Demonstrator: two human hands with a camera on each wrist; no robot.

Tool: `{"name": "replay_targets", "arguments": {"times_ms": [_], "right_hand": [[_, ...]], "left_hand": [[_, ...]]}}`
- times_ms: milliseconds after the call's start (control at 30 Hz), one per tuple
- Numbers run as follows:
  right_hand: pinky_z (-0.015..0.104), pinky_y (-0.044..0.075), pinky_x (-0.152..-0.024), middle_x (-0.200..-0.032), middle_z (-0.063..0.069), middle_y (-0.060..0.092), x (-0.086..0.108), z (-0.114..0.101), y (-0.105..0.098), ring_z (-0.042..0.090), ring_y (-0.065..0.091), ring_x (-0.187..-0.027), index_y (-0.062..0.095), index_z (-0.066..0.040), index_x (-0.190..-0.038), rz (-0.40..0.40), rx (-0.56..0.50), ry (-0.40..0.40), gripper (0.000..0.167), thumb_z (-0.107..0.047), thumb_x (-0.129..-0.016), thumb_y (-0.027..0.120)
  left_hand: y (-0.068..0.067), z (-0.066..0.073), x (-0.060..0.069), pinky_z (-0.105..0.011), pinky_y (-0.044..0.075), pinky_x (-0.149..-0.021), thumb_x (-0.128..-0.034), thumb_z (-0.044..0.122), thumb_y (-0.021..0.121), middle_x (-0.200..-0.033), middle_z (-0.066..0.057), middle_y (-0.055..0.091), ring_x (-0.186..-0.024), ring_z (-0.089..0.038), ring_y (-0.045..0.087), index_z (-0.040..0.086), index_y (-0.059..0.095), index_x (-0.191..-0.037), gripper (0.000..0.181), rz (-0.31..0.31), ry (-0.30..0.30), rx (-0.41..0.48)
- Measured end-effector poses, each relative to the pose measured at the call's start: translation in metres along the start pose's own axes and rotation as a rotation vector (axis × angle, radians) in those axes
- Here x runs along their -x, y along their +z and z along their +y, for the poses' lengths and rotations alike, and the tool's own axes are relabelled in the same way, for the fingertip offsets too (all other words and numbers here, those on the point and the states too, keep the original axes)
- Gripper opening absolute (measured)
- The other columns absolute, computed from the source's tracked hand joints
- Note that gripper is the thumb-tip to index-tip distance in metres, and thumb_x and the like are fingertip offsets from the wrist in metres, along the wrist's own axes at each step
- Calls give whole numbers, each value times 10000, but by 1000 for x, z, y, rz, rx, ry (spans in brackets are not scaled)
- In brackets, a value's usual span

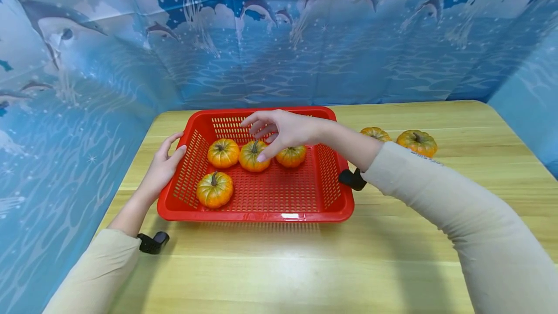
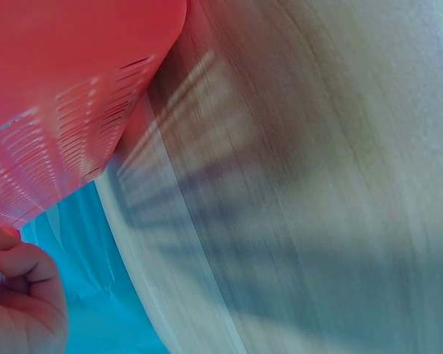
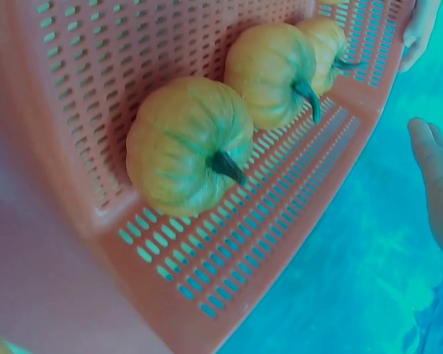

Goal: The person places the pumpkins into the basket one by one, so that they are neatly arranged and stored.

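A red plastic basket with slotted walls stands on the table, holding several small orange pumpkins. One pumpkin lies at the basket's near left; the others, including this pumpkin, form a row towards the back. My left hand grips the basket's left rim; in the left wrist view its curled fingers are partly cut off. Over the row hovers my right hand, thumb and fingers spread apart and holding nothing. It partly covers the middle pumpkin and the right pumpkin. Right fingers show at the right wrist view's edge.
Two more pumpkins lie on the table right of the basket: one partly behind the right arm, the other farther right. The wooden table meets a blue dolphin-print curtain at the back and left.
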State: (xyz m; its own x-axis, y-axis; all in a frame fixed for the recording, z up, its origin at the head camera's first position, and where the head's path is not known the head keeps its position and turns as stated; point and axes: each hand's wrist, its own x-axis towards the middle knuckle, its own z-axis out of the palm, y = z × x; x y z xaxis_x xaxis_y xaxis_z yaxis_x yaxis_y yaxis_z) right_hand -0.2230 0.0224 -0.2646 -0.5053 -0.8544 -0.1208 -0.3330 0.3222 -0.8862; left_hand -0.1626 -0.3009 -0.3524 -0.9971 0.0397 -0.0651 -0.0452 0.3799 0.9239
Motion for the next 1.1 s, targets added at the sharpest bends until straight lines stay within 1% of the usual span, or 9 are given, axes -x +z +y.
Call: {"name": "replay_targets", "arguments": {"times_ms": [67,233,467,733,900,1100], "right_hand": [[327,442,-959,-1339,38,440,2,-1,-3,174,439,-1220,386,-136,-1386,7,-15,-1,686,-129,-800,742],[327,434,-966,-1330,36,442,8,-2,-12,164,441,-1207,391,-133,-1380,40,-14,-20,670,-140,-806,736],[353,412,-994,-1328,50,450,23,-3,-23,166,448,-1212,407,-119,-1373,84,-51,-28,653,-110,-806,730],[368,395,-1011,-1325,44,466,42,1,-34,170,441,-1223,415,-128,-1370,137,-37,16,659,-132,-799,744],[407,365,-1034,-1335,60,461,54,3,-41,196,425,-1243,407,-122,-1378,167,-28,39,661,-139,-806,738],[444,346,-1043,-1346,68,449,69,7,-52,218,410,-1259,402,-126,-1382,214,-46,72,655,-126,-814,728]], "left_hand": [[0,0,0,-360,565,-651,-996,359,403,-1194,-283,499,-791,-179,666,210,154,-1497,578,0,1,1],[0,1,2,-350,565,-653,-996,368,398,-1191,-283,495,-787,-164,663,204,151,-1497,582,3,8,-6],[1,3,3,-348,565,-656,-995,375,399,-1184,-287,496,-786,-161,664,206,156,-1495,581,0,13,-4],[1,2,2,-347,565,-648,-997,364,399,-1182,-289,498,-775,-164,666,203,155,-1495,578,0,15,-2],[1,2,2,-350,565,-648,-997,354,402,-1188,-290,497,-778,-169,667,201,157,-1495,576,1,11,6],[1,4,3,-350,564,-656,-995,364,403,-1198,-287,491,-790,-170,666,207,157,-1495,579,0,3,11]]}}
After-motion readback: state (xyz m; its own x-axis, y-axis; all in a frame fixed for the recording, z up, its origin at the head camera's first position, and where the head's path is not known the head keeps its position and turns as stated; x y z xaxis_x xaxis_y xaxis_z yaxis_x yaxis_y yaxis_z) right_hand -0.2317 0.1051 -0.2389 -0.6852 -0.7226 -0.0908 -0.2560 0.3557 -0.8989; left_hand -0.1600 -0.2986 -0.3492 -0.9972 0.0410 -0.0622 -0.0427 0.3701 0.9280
